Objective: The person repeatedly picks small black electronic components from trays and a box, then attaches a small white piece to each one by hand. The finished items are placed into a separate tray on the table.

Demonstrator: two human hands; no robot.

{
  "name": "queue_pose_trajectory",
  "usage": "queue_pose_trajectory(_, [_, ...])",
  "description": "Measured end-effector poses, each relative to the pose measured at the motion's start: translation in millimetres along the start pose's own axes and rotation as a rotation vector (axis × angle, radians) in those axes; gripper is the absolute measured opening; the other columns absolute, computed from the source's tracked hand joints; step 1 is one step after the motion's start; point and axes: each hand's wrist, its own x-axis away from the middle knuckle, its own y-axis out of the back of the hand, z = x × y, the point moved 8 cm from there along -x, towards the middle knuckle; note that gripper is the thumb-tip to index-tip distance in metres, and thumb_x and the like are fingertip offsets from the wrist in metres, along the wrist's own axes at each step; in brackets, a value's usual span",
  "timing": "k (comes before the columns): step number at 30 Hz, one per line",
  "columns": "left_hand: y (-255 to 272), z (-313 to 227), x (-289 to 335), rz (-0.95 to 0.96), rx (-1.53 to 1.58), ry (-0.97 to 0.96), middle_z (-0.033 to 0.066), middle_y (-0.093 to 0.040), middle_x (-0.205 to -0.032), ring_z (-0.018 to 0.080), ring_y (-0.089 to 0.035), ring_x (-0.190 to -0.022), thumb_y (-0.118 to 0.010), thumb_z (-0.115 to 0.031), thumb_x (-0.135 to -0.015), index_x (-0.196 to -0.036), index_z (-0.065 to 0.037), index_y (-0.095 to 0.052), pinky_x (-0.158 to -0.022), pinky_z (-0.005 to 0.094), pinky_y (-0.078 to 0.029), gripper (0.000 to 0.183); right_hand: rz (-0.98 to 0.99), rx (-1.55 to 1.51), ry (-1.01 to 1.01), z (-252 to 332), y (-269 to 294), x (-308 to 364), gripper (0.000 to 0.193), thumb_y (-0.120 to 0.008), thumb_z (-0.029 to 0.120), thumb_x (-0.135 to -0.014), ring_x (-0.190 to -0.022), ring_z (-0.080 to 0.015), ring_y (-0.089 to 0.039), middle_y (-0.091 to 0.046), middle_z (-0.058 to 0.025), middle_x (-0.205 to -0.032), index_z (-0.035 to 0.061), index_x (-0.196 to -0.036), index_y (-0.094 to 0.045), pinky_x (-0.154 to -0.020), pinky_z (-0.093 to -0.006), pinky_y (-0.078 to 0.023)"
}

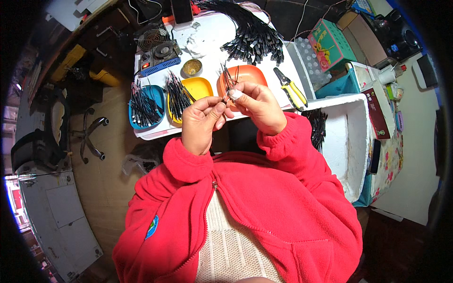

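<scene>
My left hand [204, 123] and my right hand [258, 104] meet at the near edge of the white table, fingers pinched close together on thin black wires [228, 78]. The wires' upper ends stick up past my fingers in front of an orange tray [252, 73]. White tape wraps my right thumb. Where the wires meet my fingertips, the detail is too small to tell. Left of my hands, a yellow tray [202, 86] and a blue tray [159, 96] hold bundles of black wires [145, 104]. Yellow-handled wire strippers [292, 91] lie to the right.
A fan unit [162, 51] and a small round tin [191, 68] stand behind the trays. Many black cables with plugs [252, 40] are heaped at the back. To the right sits a white foam box [356, 141] with more black cables. A wheeled chair base [89, 134] stands at left.
</scene>
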Motion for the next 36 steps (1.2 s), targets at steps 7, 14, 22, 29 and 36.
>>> queue_pose_trajectory(7, [-4.5,8.2,-0.5,0.109,0.157,0.162,0.0110,-0.065,-0.080,0.0068,-0.048,-0.055,-0.060,-0.008,-0.092,-0.104,0.003,-0.061,-0.050,0.0179,-0.037,0.016,0.022,-0.011,0.078,-1.2,-0.1,7.8,0.018,-0.058,0.016,-0.094,-0.067,-0.0018,-0.045,-0.056,0.0026,-0.086,0.0052,-0.109,-0.056,-0.057,-0.0163,-0.035])
queue_pose_trajectory(14, [-5.2,1.0,-0.2,0.197,-0.266,0.059,0.0106,-0.066,-0.078,0.0075,-0.050,-0.059,-0.056,-0.004,-0.093,-0.101,0.007,-0.064,-0.054,0.0184,-0.040,0.015,0.255,-0.324,-0.236,-23.6,-6.7,0.3,0.017,-0.059,0.013,-0.093,-0.077,-0.0125,-0.061,-0.061,-0.0042,-0.091,0.0051,-0.106,-0.054,-0.067,-0.0232,-0.049])
queue_pose_trajectory(22, [18.0,7.9,-10.9,0.143,-0.164,0.088,0.0085,-0.064,-0.076,0.0061,-0.048,-0.057,-0.057,-0.004,-0.093,-0.099,0.007,-0.064,-0.053,0.0174,-0.038,0.014,-0.089,0.828,0.095,7.9,104.3,-123.1,0.024,-0.059,0.022,-0.090,-0.065,-0.0105,-0.058,-0.063,-0.0042,-0.074,-0.0008,-0.094,-0.065,-0.058,-0.0263,-0.048])
queue_pose_trajectory(29, [27.7,13.3,-13.1,0.125,-0.184,0.114,0.0082,-0.064,-0.075,0.0060,-0.049,-0.057,-0.057,-0.003,-0.093,-0.099,0.007,-0.064,-0.054,0.0176,-0.040,0.014,-0.548,1.580,-0.099,34.5,173.0,-253.0,0.030,-0.060,0.028,-0.084,-0.090,-0.0377,-0.066,-0.067,-0.0233,-0.094,0.0004,-0.093,-0.069,-0.080,-0.0453,-0.051])
queue_pose_trajectory(36, [45.2,10.7,-11.8,0.050,-0.157,0.087,0.0081,-0.065,-0.076,0.0059,-0.050,-0.058,-0.058,-0.004,-0.093,-0.100,0.005,-0.065,-0.053,0.0184,-0.040,0.014,-0.598,1.578,-0.273,28.9,192.6,-266.6,0.027,-0.064,0.019,-0.079,-0.099,-0.0377,-0.064,-0.066,-0.0238,-0.103,0.0017,-0.099,-0.070,-0.085,-0.0439,-0.051])
